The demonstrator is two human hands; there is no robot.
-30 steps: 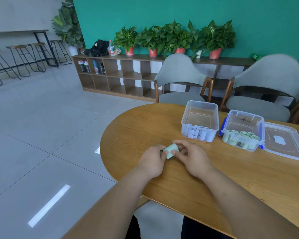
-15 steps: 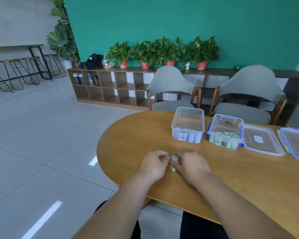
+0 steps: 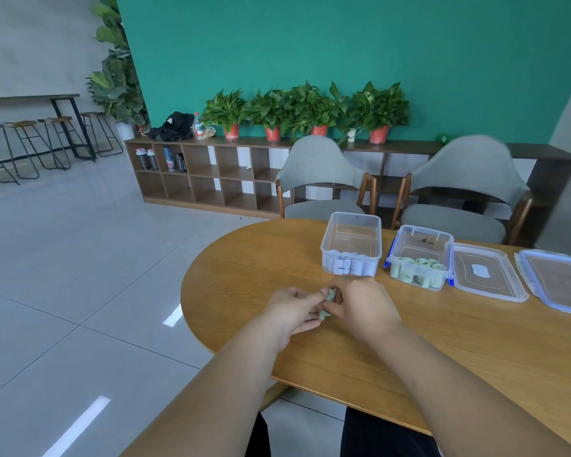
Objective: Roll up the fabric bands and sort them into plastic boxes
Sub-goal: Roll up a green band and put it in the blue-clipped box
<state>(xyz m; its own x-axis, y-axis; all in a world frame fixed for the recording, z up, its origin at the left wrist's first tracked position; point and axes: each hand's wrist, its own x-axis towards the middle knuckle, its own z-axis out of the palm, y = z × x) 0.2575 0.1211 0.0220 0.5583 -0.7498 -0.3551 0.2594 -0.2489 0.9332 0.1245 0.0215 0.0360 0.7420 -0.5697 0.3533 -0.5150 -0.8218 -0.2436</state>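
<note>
A pale green fabric band (image 3: 329, 295) sits as a small roll between my two hands, low over the wooden table (image 3: 442, 351). My left hand (image 3: 294, 311) pinches it from the left, and my right hand (image 3: 363, 306) grips it from the right with fingers curled round it. Most of the band is hidden by my fingers. Behind my hands stands a clear plastic box (image 3: 351, 245) with white rolls along its near wall. To its right a blue-latched plastic box (image 3: 421, 257) holds green rolls.
Two clear lids (image 3: 487, 277) (image 3: 556, 280) lie flat on the table at the right. Two grey chairs (image 3: 322, 183) (image 3: 465, 192) stand behind the table. A low wooden shelf (image 3: 211, 173) with potted plants lines the green wall. The table's rounded left edge is near my left hand.
The band has gone from a flat folded piece showing between my hands to a small tight roll. My hands stayed together over the same spot. The view shifted left and back.
</note>
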